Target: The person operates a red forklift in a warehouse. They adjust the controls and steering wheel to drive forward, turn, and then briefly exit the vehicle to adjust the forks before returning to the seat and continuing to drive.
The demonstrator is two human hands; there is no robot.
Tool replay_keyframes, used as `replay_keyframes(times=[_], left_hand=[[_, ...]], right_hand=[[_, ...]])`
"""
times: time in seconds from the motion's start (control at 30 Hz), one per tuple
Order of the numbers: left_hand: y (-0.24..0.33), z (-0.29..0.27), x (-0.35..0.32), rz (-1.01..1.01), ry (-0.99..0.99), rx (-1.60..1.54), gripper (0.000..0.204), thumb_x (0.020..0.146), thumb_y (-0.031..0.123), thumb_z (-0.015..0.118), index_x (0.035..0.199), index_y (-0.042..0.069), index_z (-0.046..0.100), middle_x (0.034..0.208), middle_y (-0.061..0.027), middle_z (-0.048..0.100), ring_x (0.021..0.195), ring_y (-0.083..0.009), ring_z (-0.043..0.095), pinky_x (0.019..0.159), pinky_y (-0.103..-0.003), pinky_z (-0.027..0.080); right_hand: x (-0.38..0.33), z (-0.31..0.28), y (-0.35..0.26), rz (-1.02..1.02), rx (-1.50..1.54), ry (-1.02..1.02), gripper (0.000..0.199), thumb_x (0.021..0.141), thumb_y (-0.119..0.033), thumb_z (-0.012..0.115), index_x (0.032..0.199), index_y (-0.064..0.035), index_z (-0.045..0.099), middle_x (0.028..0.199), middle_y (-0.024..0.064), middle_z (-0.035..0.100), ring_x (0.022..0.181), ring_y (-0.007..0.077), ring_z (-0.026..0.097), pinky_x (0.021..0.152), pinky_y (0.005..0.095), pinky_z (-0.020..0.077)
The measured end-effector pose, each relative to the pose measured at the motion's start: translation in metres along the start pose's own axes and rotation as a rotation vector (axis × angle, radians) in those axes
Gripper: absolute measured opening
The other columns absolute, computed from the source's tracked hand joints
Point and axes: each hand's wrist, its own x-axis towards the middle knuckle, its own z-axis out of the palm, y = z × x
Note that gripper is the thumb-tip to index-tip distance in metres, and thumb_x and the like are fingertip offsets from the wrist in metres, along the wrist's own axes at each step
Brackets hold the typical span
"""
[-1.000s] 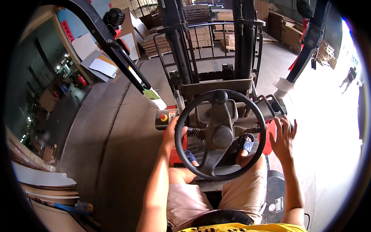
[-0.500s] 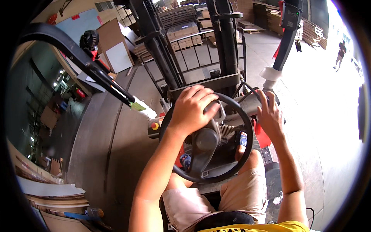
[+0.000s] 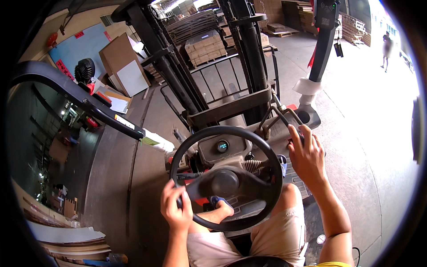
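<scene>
A black steering wheel [image 3: 224, 182] of a forklift is in front of me, above my knees. My left hand [image 3: 176, 208] is closed round the lower left part of its rim. To the right of the wheel, my right hand [image 3: 308, 155] has its fingers curled over the end of a black control lever [image 3: 280, 116]; the palm side is hidden. A small round display [image 3: 222, 146] shows through the upper part of the wheel. My sandalled feet are on the floor plate below, one partly hidden by the wheel.
Ahead rise the black mast [image 3: 178, 84] and a barred load backrest [image 3: 212, 80]. Stacked cardboard [image 3: 204, 49] lies beyond. Leaning boards [image 3: 129, 66] stand at the far left, piled sheets [image 3: 66, 233] at the near left. A person [image 3: 386, 51] is on the bright floor at far right.
My left hand has moved from the top of the wheel to its lower left, and the wheel has turned anticlockwise. My right hand stays at the lever. The view has shifted slightly.
</scene>
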Motion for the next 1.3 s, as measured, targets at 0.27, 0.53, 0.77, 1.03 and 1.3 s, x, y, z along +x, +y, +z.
replay_keyframes(times=[0.27, 0.53, 0.77, 1.03, 1.3], left_hand=[[0.056, 0.002, -0.092, -0.033, -0.154, -0.304, 0.009, 0.084, 0.002, 0.067, 0.092, 0.005, 0.068, 0.086, -0.0081, 0.073, 0.088, -0.0330, 0.074, 0.083, -0.043, 0.060], [0.114, 0.087, 0.001, 0.679, -0.397, -0.309, 0.038, 0.091, 0.017, 0.064, 0.127, 0.004, 0.070, 0.108, -0.0110, 0.066, 0.115, -0.0335, 0.063, 0.107, -0.052, 0.049], [0.007, 0.099, 0.155, 0.255, -0.010, -0.142, 0.025, 0.084, 0.002, 0.063, 0.103, 0.009, 0.076, 0.098, -0.0136, 0.076, 0.086, -0.0346, 0.073, 0.079, -0.045, 0.059], [-0.072, 0.027, 0.058, -0.009, 0.188, -0.090, 0.027, 0.087, -0.001, 0.065, 0.114, 0.001, 0.067, 0.110, -0.0199, 0.069, 0.100, -0.0390, 0.069, 0.088, -0.044, 0.056], [-0.040, 0.076, 0.103, -0.012, 0.270, -0.206, 0.015, 0.083, -0.004, 0.064, 0.092, 0.003, 0.073, 0.096, -0.0123, 0.072, 0.092, -0.0329, 0.071, 0.083, -0.040, 0.057]], right_hand=[[-0.061, -0.005, -0.021, -0.010, -0.071, -0.050, 0.059, 0.082, -0.007, 0.074, 0.139, -0.0045, 0.059, 0.139, 0.0212, 0.054, 0.140, 0.0396, 0.050, 0.125, 0.0519, 0.0319], [-0.065, 0.011, -0.047, 0.078, -0.028, 0.011, 0.058, 0.088, -0.012, 0.072, 0.144, -0.0094, 0.058, 0.145, 0.0179, 0.051, 0.144, 0.0362, 0.046, 0.129, 0.0516, 0.0246], [-0.069, -0.005, -0.061, 0.118, 0.018, 0.005, 0.061, 0.084, -0.010, 0.075, 0.143, -0.0091, 0.057, 0.148, 0.0124, 0.054, 0.145, 0.0331, 0.045, 0.129, 0.0517, 0.0233], [-0.065, -0.007, -0.055, 0.125, -0.022, 0.022, 0.069, 0.084, -0.020, 0.080, 0.146, -0.0074, 0.052, 0.145, 0.0110, 0.057, 0.152, 0.0331, 0.035, 0.129, 0.0583, 0.0161], [-0.069, 0.023, -0.046, 0.122, -0.089, 0.115, 0.071, 0.082, -0.017, 0.082, 0.142, -0.0002, 0.048, 0.137, 0.0180, 0.059, 0.148, 0.0399, 0.037, 0.128, 0.0628, 0.0158]])
